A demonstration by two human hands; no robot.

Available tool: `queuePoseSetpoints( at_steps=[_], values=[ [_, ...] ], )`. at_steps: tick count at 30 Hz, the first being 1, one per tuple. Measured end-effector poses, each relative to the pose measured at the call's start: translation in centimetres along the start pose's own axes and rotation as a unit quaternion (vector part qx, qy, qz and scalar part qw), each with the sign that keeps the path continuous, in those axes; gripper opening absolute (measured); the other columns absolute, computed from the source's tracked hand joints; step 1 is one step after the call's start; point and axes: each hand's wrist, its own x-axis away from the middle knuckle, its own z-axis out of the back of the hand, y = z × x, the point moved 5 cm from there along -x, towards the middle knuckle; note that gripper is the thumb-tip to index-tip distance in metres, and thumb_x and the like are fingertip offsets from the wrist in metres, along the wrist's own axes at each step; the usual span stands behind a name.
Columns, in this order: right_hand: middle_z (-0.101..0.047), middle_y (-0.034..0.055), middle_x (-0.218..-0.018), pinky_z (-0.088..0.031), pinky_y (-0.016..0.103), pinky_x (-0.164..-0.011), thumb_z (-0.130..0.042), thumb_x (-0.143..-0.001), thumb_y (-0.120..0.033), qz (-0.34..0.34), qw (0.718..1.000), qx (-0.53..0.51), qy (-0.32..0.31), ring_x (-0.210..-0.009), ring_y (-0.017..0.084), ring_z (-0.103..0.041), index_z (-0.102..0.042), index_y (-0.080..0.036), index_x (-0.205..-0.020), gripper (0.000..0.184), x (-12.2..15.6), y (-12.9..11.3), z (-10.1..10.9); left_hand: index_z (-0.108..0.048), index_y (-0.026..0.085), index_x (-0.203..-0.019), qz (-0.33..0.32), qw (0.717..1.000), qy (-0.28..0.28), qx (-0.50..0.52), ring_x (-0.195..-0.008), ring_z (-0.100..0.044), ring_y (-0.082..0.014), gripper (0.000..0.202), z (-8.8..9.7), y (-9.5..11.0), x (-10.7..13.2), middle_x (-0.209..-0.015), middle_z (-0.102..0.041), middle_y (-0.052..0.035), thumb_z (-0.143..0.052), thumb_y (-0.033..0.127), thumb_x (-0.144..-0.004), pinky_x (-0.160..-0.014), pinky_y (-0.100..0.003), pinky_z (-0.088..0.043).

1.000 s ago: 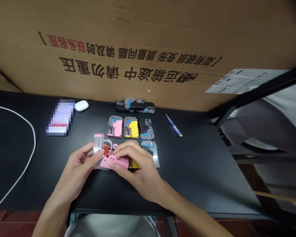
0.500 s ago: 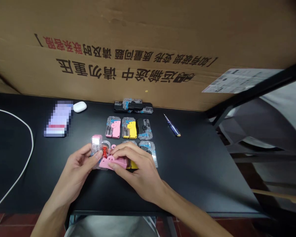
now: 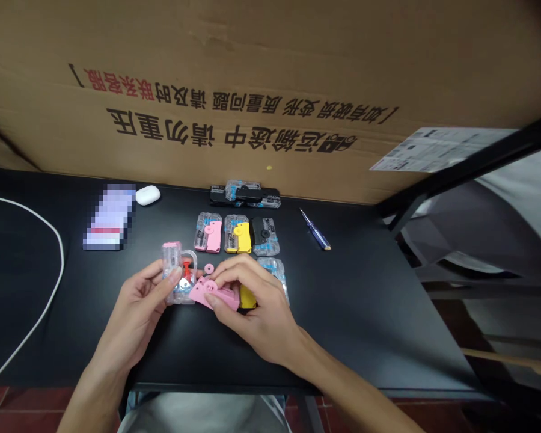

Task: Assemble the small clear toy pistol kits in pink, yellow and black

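Note:
Between the fingers and thumb of my left hand (image 3: 146, 300) is a clear plastic case (image 3: 172, 258) with a pink top edge, a curved clear loop and a red part (image 3: 187, 270) inside. My right hand (image 3: 256, 307) pinches a pink plastic piece (image 3: 216, 294) bearing a round disc, tilted beside the case; whether the two touch is hard to tell. A small pink ring (image 3: 209, 269) lies just beyond my right fingers. Under that hand a yellow piece (image 3: 247, 297) and a clear case (image 3: 277, 270) are partly hidden.
Farther back lie a pink-and-clear unit (image 3: 208, 233), a yellow-and-clear unit (image 3: 238, 234) and a black-and-clear unit (image 3: 265, 236). Black units (image 3: 244, 194) are stacked by the cardboard box (image 3: 234, 60). A screwdriver (image 3: 315, 231), phone (image 3: 109, 216), white earbud case (image 3: 148, 195) and cable (image 3: 56, 282) are also there.
My right hand has moved the pink piece slightly right and tilted it, widening its offset from the clear case. My left hand has shifted the case a little left, showing more of its inside.

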Motion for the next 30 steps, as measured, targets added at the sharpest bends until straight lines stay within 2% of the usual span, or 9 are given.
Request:
queuePoseSetpoints(
  at_steps=[3,7,10,13,17,20,26,30],
  values=[
    [-0.078,0.0039,-0.112,-0.065,0.038,-0.086,-0.082,-0.100,-0.017,-0.009,1.000,0.009,0.015,-0.101,0.022,-0.077,-0.072,-0.027,-0.106,0.016,-0.1,-0.1,0.2,-0.093,0.017,-0.119,-0.007,0.999,0.029,0.014,-0.093,-0.087,-0.0238,0.044,0.3,0.1,-0.1,-0.105,-0.091,-0.0135,-0.103,0.045,-0.087,-0.088,-0.028,-0.072],
    [-0.074,0.0041,-0.107,-0.063,0.038,-0.083,-0.078,-0.100,-0.018,-0.036,0.997,0.015,0.068,-0.097,0.022,-0.074,-0.070,-0.027,-0.101,0.013,0.1,0.3,0.8,-0.092,0.018,-0.121,-0.018,0.997,0.073,-0.011,-0.096,-0.085,-0.0205,0.048,1.1,-0.4,-0.4,-0.112,-0.091,-0.0109,-0.105,0.046,-0.083,-0.087,-0.024,-0.071],
    [-0.070,0.0065,-0.116,-0.062,0.036,-0.080,-0.079,-0.101,-0.020,-0.074,0.989,0.013,0.129,-0.101,0.022,-0.073,-0.072,-0.027,-0.100,0.009,0.4,1.0,1.4,-0.092,0.017,-0.117,-0.036,0.992,0.102,-0.061,-0.094,-0.083,-0.0200,0.053,1.5,-0.8,-0.6,-0.113,-0.090,-0.0093,-0.107,0.050,-0.079,-0.086,-0.026,-0.072],
    [-0.070,0.0077,-0.119,-0.063,0.036,-0.082,-0.078,-0.103,-0.022,-0.099,0.982,-0.005,0.161,-0.105,0.023,-0.074,-0.074,-0.027,-0.099,0.007,0.4,1.5,1.7,-0.090,0.015,-0.119,-0.049,0.988,0.115,-0.094,-0.087,-0.081,-0.0197,0.060,1.7,-0.9,-0.7,-0.102,-0.089,-0.0078,-0.109,0.052,-0.075,-0.081,-0.028,-0.072],
    [-0.075,0.0059,-0.110,-0.062,0.036,-0.082,-0.076,-0.105,-0.024,-0.104,0.981,-0.027,0.159,-0.099,0.022,-0.075,-0.074,-0.026,-0.099,0.007,0.3,1.5,1.7,-0.086,0.014,-0.125,-0.066,0.982,0.111,-0.137,-0.073,-0.076,-0.0172,0.070,1.5,-0.5,-0.6,-0.091,-0.086,-0.0067,-0.108,0.055,-0.073,-0.063,-0.024,-0.066],
    [-0.075,0.0055,-0.111,-0.062,0.037,-0.083,-0.076,-0.105,-0.024,-0.108,0.982,-0.023,0.152,-0.100,0.022,-0.076,-0.074,-0.027,-0.101,0.005,0.4,1.4,1.6,-0.085,0.014,-0.122,-0.069,0.977,0.104,-0.174,-0.071,-0.073,-0.0170,0.066,1.5,-0.5,-0.5,-0.089,-0.084,-0.0068,-0.106,0.057,-0.076,-0.054,-0.020,-0.058],
    [-0.074,0.0045,-0.111,-0.060,0.039,-0.084,-0.075,-0.104,-0.021,-0.099,0.984,-0.010,0.150,-0.100,0.022,-0.075,-0.073,-0.027,-0.100,0.007,0.4,1.3,1.5,-0.086,0.018,-0.118,-0.084,0.968,0.101,-0.213,-0.084,-0.078,-0.0213,0.057,1.6,-0.9,-0.6,-0.099,-0.084,-0.0080,-0.102,0.057,-0.080,-0.062,-0.024,-0.063],
    [-0.075,0.0046,-0.111,-0.060,0.040,-0.085,-0.074,-0.104,-0.021,-0.099,0.984,-0.007,0.151,-0.102,0.023,-0.076,-0.073,-0.027,-0.100,0.007,0.3,1.3,1.6,-0.092,0.019,-0.110,-0.112,0.946,0.127,-0.276,-0.066,-0.066,-0.0158,0.054,1.9,-0.6,-0.5,-0.086,-0.077,-0.0043,-0.101,0.062,-0.078,-0.056,-0.025,-0.057]
  ],
)
